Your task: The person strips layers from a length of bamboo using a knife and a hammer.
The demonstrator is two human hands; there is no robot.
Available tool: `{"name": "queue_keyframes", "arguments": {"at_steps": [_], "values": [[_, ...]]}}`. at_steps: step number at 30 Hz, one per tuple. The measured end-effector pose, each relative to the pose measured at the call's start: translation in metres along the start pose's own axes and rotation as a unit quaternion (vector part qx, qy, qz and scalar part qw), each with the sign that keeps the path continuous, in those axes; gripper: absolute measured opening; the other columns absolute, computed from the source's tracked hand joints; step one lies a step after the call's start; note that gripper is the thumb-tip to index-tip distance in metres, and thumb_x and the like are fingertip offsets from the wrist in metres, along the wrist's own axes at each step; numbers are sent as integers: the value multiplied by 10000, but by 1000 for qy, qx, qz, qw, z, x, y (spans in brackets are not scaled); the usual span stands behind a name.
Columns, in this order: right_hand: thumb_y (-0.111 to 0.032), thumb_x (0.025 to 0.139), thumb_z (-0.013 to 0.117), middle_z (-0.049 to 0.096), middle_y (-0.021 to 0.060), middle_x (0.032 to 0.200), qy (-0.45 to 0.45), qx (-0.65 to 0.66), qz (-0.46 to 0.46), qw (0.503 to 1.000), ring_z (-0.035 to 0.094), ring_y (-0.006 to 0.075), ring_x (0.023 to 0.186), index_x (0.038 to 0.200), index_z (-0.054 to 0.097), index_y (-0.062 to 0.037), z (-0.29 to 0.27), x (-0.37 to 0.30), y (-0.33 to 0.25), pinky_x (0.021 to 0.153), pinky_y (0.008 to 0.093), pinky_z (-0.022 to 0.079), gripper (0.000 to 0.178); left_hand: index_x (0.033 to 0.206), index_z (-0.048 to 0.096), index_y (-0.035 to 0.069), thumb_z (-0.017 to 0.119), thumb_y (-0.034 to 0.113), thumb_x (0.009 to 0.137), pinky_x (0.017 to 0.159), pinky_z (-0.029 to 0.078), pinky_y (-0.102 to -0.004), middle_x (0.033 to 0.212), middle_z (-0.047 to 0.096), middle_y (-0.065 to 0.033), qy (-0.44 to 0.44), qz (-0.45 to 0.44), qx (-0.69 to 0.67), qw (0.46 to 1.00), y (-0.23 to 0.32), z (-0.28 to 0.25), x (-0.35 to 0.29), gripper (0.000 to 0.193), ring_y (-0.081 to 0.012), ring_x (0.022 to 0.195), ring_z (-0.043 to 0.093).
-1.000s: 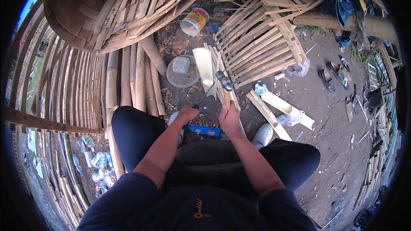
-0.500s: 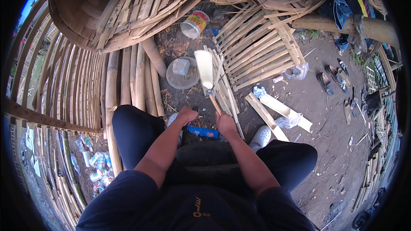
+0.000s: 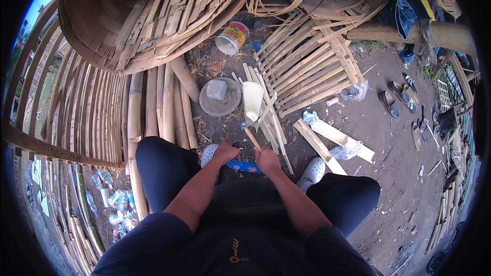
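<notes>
My right hand (image 3: 267, 161) is closed around the wooden handle of a hammer (image 3: 251, 139), whose small metal head points away from me. Left of it, my left hand (image 3: 225, 153) makes a fist; a short dark end sticks out beside it, too small to name. Just beyond the hammer head a pale split bamboo piece (image 3: 252, 101) stands out, its curved inner side showing. Whether the hammer touches it, I cannot tell. Between my feet, below the hands, lies a blue packet (image 3: 243, 167). Several thin bamboo strips (image 3: 275, 128) lie right beside the bamboo piece.
A grey stone block (image 3: 217, 90) sits on a round slab (image 3: 225, 106). Bamboo poles (image 3: 169, 105) run along the left, and a slatted bamboo panel (image 3: 307, 66) lies at the far right. Large woven baskets (image 3: 153, 20) overhang the top. Two split bamboo lengths (image 3: 342, 138) rest near my right foot.
The pale bamboo piece and the hammer head appear lower and nearer to me, the bamboo slightly further right. Both hands keep their grip. The whole view has shifted slightly.
</notes>
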State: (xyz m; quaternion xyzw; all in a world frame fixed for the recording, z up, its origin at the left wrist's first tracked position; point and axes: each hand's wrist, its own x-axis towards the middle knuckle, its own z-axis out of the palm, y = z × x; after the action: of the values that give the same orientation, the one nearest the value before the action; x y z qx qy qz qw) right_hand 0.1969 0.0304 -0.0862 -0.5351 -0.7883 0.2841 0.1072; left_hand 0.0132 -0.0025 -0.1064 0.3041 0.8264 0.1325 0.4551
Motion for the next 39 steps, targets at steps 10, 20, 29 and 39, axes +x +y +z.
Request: {"name": "queue_keyframes", "arguments": {"at_steps": [10, 20, 29, 39], "values": [[-310, 966, 490, 593, 274, 645, 66, 29, 23, 997, 618, 462, 657, 817, 561, 40, -4, 0, 4, 591, 539, 497, 387, 628, 641, -51, 646, 130, 654, 433, 427, -346, 581, 619, -140, -56, -22, -43, 997, 19, -12, -6, 182, -206, 460, 577], [-358, 958, 500, 618, 262, 690, 120, 129, -22, 984, 630, 456, 684, 815, 583, 22, -39, 8, -36, 605, 521, 510, 415, 588, 633, -38, 618, 135, 656, 421, 422, -350, 534, 595, -124, -54, -6, -15, 998, 10, -14, -5, 186, -209, 436, 564], [-378, 955, 498, 640, 252, 735, 86, 99, -40, 991, 647, 439, 726, 833, 585, 19, -74, 0, -67, 656, 512, 531, 425, 661, 666, -64, 632, 133, 651, 483, 466, -347, 600, 639, -167, -30, -1, 51, 998, -5, -4, 6, 200, -217, 502, 624], [-362, 964, 497, 612, 232, 638, 16, 5, -64, 998, 636, 415, 623, 868, 540, 8, -10, -7, -22, 576, 504, 513, 385, 610, 656, -37, 656, 188, 658, 463, 460, -346, 559, 623, -145, -27, -10, 71, 997, -11, 6, 8, 230, -221, 465, 600]]}}
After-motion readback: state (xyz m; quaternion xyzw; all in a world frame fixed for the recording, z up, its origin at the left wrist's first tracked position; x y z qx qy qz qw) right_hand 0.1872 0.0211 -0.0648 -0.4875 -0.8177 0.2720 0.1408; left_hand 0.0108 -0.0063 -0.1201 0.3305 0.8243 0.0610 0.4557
